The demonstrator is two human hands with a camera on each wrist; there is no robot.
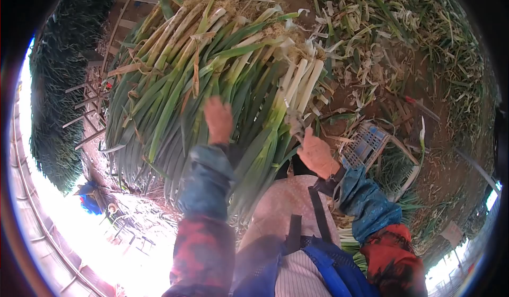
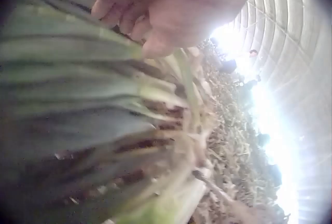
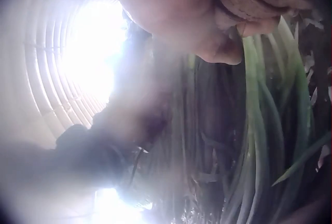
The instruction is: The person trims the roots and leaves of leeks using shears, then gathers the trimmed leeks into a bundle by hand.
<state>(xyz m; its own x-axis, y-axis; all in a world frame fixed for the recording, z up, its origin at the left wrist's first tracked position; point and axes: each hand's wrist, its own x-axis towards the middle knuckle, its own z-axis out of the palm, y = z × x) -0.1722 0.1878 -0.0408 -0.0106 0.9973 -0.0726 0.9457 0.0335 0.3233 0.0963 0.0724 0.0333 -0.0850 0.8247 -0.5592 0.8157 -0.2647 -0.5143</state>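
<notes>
A big heap of long green onions (image 1: 175,85) lies in front of the person, roots away and leaves toward them. Over its leaves is the left hand (image 1: 218,119), fingers loosely bent and nothing gripped. In the left wrist view the same hand (image 2: 176,11) hovers close above the stalks. The right hand (image 1: 317,154) grips a narrow, mud-coloured tool (image 1: 295,121) with a thin tip; its exact kind I cannot tell. Beside that tool lie several peeled green onions (image 1: 306,82) with clean white stems. Curled fingers of the right hand (image 3: 228,32) show above green leaves in the right wrist view.
A plastic crate (image 1: 366,143) stands to the right of the right hand. Stripped leaves (image 1: 387,21) litter the soil behind and to the right. On the left are a wooden rack (image 1: 93,106) and another dark green stack (image 1: 58,95). A ribbed tunnel roof (image 2: 290,11) arches overhead.
</notes>
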